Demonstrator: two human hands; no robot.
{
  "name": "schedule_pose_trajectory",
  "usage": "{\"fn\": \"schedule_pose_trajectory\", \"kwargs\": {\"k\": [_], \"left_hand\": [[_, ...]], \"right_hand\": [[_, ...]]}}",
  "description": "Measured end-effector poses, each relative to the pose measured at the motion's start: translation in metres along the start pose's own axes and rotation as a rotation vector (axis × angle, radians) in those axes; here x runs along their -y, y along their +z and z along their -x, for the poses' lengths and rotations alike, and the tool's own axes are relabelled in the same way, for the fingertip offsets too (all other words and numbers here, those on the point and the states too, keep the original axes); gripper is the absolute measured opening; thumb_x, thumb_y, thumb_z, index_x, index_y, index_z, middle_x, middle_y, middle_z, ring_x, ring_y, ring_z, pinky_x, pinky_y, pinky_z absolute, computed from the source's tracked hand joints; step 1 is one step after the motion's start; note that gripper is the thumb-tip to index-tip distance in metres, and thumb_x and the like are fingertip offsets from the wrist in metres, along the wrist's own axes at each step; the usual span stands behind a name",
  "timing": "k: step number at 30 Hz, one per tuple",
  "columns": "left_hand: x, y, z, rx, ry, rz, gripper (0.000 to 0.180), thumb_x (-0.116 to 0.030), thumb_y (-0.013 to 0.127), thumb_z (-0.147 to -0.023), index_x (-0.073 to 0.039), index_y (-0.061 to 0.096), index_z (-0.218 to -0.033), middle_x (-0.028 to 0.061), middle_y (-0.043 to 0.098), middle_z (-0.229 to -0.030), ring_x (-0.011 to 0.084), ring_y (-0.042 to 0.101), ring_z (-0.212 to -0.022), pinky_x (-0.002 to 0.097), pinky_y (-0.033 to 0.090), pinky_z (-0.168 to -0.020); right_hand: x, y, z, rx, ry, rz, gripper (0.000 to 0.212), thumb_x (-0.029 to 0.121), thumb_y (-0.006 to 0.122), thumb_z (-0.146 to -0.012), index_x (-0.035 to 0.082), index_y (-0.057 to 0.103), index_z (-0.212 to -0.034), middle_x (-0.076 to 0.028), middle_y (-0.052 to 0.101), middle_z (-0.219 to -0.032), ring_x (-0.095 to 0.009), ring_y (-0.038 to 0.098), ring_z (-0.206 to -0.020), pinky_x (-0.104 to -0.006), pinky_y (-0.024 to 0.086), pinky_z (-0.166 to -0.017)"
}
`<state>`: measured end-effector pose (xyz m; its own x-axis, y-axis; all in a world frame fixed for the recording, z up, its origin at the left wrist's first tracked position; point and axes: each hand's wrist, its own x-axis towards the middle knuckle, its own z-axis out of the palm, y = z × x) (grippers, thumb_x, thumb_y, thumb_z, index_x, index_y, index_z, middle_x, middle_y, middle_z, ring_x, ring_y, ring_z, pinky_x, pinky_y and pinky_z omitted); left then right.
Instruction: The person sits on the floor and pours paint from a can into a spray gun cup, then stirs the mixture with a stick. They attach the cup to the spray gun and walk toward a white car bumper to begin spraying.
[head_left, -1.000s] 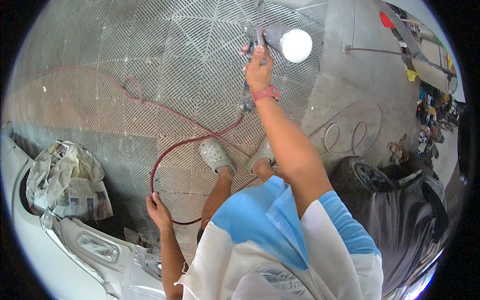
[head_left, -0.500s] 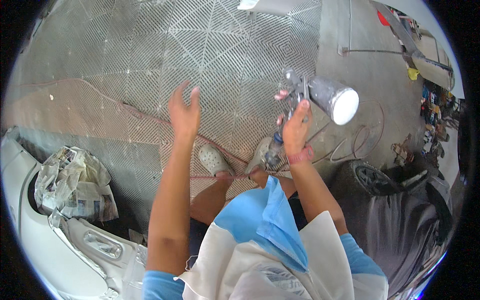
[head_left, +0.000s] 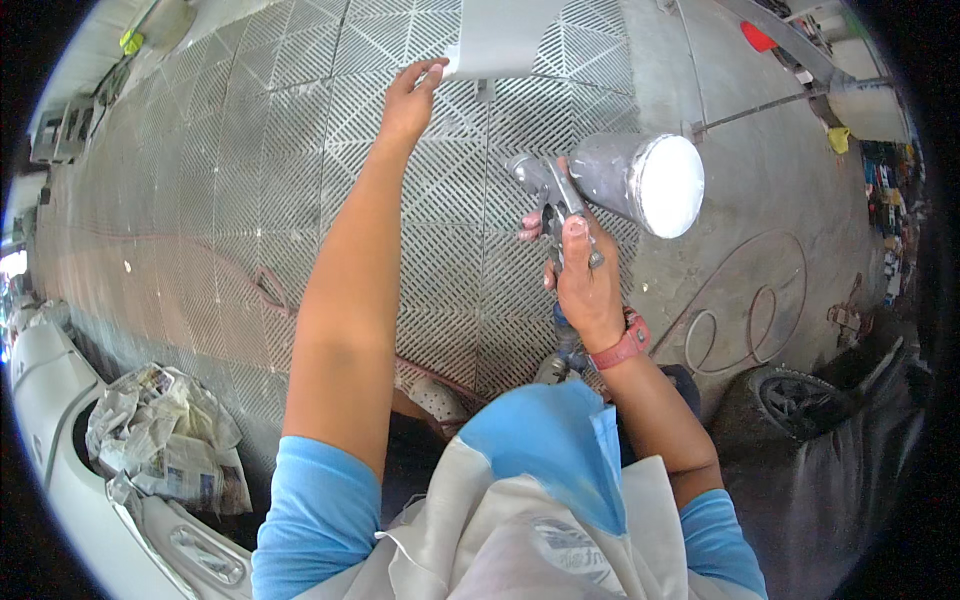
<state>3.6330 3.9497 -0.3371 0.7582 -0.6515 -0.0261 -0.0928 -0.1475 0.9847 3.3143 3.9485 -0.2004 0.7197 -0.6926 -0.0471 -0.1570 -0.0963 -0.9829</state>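
Observation:
In my right hand (head_left: 588, 265) is a metal paint spray gun (head_left: 556, 200), gripped by its handle with the thumb laid across the back. The gun's grey cup (head_left: 612, 178) tilts to the right, its round white end turned toward me. A blue-collared fitting hangs below the handle, near my wrist with the red watch (head_left: 625, 342). My left arm stretches forward, and my left hand (head_left: 412, 98) is at the near left corner of a pale grey panel (head_left: 508, 38). Its thumb and fingers close on that edge; the exact grip is partly hidden.
A grey car body part (head_left: 60, 430) stands at the lower left beside crumpled newspaper masking (head_left: 170, 440). A hose (head_left: 800, 300) lies coiled on the floor at right, near a dark-covered object with a wheel (head_left: 800, 400). Grated tiles (head_left: 420, 260) cover the floor ahead.
My left hand has reached forward from open air to the panel's edge. The panel shows further into view. My right hand still holds the spray gun, now slightly left and turned.

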Motion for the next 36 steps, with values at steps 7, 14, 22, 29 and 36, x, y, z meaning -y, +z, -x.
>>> {"fn": "schedule_pose_trajectory", "kwargs": {"k": [7, 14, 22, 29, 36], "left_hand": [[0.010, -0.010, -0.011, 0.134, -0.085, 0.063, 0.050, -0.047, 0.071, -0.101, -0.011, 0.074, -0.135, 0.0133, 0.068, -0.139, 0.0296, 0.056, -0.136, 0.0437, 0.040, -0.117], [0.020, -0.003, -0.014, 0.100, -0.086, 0.123, 0.047, -0.044, 0.078, -0.098, -0.009, 0.076, -0.129, 0.0137, 0.069, -0.135, 0.0290, 0.059, -0.133, 0.0425, 0.042, -0.116], [0.035, 0.010, -0.022, -0.052, 0.236, 0.026, 0.034, -0.036, 0.076, -0.099, -0.004, 0.080, -0.110, 0.0167, 0.072, -0.130, 0.0311, 0.064, -0.126, 0.0438, 0.046, -0.113], [0.021, 0.011, -0.028, -0.253, 0.285, -0.403, 0.017, -0.019, 0.074, -0.097, -0.005, 0.081, -0.102, 0.0145, 0.077, -0.119, 0.0339, 0.070, -0.110, 0.0450, 0.052, -0.103], [0.003, -0.002, -0.010, -0.273, 0.282, -0.097, 0.021, -0.020, 0.074, -0.097, -0.007, 0.081, -0.112, 0.0113, 0.079, -0.113, 0.0251, 0.072, -0.105, 0.0371, 0.054, -0.098]], "right_hand": [[0.004, -0.013, 0.014, -0.010, 0.045, 0.023, 0.064, 0.044, 0.041, -0.116, 0.003, 0.041, -0.165, -0.010, 0.073, -0.104, -0.016, 0.066, -0.091, -0.0333, 0.054, -0.086], [0.006, -0.026, 0.034, -0.045, 0.141, -0.022, 0.070, 0.053, 0.043, -0.115, 0.007, 0.039, -0.167, -0.006, 0.072, -0.108, -0.010, 0.063, -0.091, -0.0254, 0.050, -0.062], [0.010, -0.022, 0.038, -0.093, 0.132, 0.005, 0.080, 0.064, 0.041, -0.111, 0.006, 0.041, -0.166, -0.006, 0.071, -0.106, -0.010, 0.061, -0.083, -0.0235, 0.046, -0.053], [0.012, -0.017, 0.041, -0.057, 0.124, -0.013, 0.077, 0.061, 0.042, -0.112, 0.005, 0.042, -0.165, -0.006, 0.071, -0.103, -0.008, 0.059, -0.077, -0.0242, 0.045, -0.054], [0.015, -0.012, 0.040, -0.069, 0.068, 0.024, 0.074, 0.057, 0.041, -0.113, 0.005, 0.043, -0.165, -0.006, 0.071, -0.101, -0.010, 0.060, -0.079, -0.0265, 0.047, -0.058]]}}
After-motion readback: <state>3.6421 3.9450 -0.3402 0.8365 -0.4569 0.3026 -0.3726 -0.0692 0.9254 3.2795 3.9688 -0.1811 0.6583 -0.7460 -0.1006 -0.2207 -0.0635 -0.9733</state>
